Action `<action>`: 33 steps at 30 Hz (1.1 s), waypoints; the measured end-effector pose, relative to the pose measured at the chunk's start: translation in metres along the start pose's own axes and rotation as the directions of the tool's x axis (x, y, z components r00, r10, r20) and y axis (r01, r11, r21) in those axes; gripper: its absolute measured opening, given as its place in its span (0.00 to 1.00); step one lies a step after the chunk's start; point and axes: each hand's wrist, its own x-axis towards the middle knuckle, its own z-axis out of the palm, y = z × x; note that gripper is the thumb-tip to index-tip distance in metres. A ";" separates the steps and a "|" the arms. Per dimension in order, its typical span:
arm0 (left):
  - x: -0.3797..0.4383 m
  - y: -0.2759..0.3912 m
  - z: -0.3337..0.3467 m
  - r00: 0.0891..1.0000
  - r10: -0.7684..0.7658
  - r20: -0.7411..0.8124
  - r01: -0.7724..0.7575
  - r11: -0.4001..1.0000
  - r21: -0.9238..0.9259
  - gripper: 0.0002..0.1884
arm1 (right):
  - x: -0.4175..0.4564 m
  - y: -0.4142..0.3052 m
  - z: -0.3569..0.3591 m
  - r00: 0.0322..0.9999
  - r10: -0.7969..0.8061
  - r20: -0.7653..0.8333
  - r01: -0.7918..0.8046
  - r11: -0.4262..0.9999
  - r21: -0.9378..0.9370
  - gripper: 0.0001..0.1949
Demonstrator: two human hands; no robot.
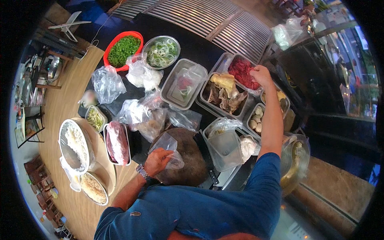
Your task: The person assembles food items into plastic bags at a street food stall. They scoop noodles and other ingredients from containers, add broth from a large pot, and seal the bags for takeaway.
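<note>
My left hand (157,162), with a metal watch at its wrist, pinches a clear plastic bag (175,160). The bag lies over a round, dark wooden chopping block (190,162). My right hand (261,76) reaches out to a clear plastic container of raw red sliced meat (241,68). Its fingers are curled into the meat's right side, the tips partly hidden. Just in front stands a container of cooked meat chunks (223,99) with a yellowish piece (224,82) on top. Pale meatballs (256,119) fill a smaller container beneath my right forearm.
A red basket of chopped green herbs (124,50) and a metal bowl of sliced onion (163,52) stand far left. Nearer are wrapped raw meat (117,143), noodle bowls (75,147) and bunched plastic bags (147,115). A knife (214,177) lies right of the block.
</note>
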 end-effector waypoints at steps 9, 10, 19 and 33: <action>-0.003 0.000 -0.002 1.000 -0.031 -0.004 0.031 0.999 0.019 0.09 | 0.000 0.013 0.015 0.999 0.052 0.003 -0.052 0.992 0.113 0.15; -0.003 0.001 -0.003 0.999 -0.039 -0.004 0.039 0.999 0.022 0.09 | 0.001 0.014 0.014 0.999 0.050 -0.016 -0.049 0.994 0.093 0.16; -0.006 0.008 -0.006 0.998 -0.053 -0.040 0.051 0.998 -0.043 0.08 | -0.030 -0.004 0.039 0.985 -0.164 0.054 0.140 0.580 -0.802 0.32; -0.011 0.005 -0.007 0.998 -0.058 -0.010 0.058 0.998 -0.028 0.11 | 0.004 0.021 0.003 0.999 0.029 0.020 -0.032 0.989 0.144 0.14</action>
